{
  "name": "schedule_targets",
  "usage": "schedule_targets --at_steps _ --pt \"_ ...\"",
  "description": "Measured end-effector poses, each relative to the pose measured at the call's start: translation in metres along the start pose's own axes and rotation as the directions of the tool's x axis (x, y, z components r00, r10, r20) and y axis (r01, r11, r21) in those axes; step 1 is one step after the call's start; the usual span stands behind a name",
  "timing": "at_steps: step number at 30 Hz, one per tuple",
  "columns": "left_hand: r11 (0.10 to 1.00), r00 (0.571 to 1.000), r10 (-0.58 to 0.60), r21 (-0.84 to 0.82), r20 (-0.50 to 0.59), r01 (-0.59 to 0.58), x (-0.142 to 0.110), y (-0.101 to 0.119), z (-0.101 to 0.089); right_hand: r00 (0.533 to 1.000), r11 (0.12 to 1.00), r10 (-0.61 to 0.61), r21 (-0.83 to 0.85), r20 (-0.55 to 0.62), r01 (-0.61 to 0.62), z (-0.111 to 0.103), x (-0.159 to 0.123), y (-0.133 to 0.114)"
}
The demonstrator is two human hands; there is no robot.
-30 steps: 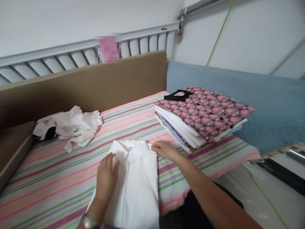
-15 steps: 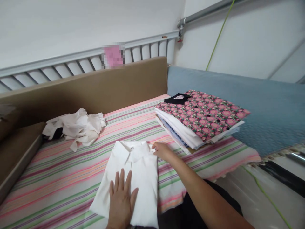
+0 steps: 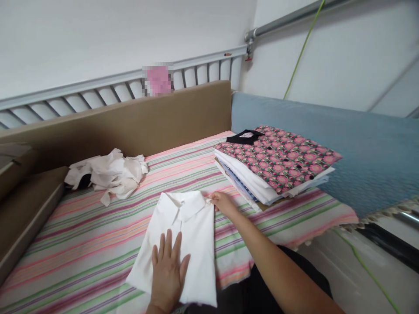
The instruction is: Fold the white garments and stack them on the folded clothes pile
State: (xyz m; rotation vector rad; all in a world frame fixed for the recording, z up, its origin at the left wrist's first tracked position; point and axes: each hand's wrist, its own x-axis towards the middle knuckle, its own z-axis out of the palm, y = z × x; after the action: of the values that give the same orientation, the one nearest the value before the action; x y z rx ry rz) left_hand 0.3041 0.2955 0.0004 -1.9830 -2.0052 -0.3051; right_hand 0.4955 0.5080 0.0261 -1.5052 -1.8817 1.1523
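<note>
A white collared shirt [image 3: 196, 244], folded to a narrow shape, lies on the striped cloth with its collar facing away from me. My left hand [image 3: 167, 272] rests flat on the shirt's lower front, fingers spread. At the shirt's upper right shoulder edge, my right hand [image 3: 223, 204] pinches the white fabric between thumb and fingers. To the right of it sits a stack of folded clothes, topped by a pink floral garment [image 3: 284, 155] with a black collar.
A rumpled white cloth heap [image 3: 114, 170] lies at the back left on the striped cloth [image 3: 91, 235]. A brown padded panel [image 3: 170, 113] and a blue one [image 3: 366, 148] border the surface. Brown cushions [image 3: 36, 196] lie at the left. A radiator [image 3: 98, 98] runs along the wall.
The right hand's pinch has tugged the shirt's right shoulder slightly, and the collar looks flatter and smoother. The left hand stays flat in place. The view has shifted slightly.
</note>
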Motion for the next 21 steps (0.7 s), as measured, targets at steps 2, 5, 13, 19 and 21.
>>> schedule_targets --at_steps 2,5,13,19,21 --pt "1.000 1.000 0.003 0.007 0.004 -0.003 0.000 0.000 0.001 0.999 0.999 -0.016 -0.034 -0.039 0.015 0.004 0.001 0.005" --pt "1.000 1.000 0.011 0.017 0.000 -0.011 0.000 0.000 0.003 0.993 0.992 -0.060 -0.120 -0.106 0.047 0.003 -0.002 0.008" --pt "1.000 1.000 -0.014 -0.001 -0.009 0.014 -0.003 0.002 0.002 0.871 0.843 -0.452 -0.411 -0.193 0.347 0.009 -0.041 -0.019" --pt "0.972 0.996 -0.083 -0.219 0.018 0.085 0.002 0.000 -0.006 0.902 0.757 -0.430 -0.531 0.034 0.380 0.041 -0.061 -0.011" --pt "0.905 0.984 -0.176 -0.392 0.017 0.168 -0.003 -0.009 -0.013 0.895 0.785 -0.444 -0.503 -0.050 0.361 0.033 -0.060 -0.005"
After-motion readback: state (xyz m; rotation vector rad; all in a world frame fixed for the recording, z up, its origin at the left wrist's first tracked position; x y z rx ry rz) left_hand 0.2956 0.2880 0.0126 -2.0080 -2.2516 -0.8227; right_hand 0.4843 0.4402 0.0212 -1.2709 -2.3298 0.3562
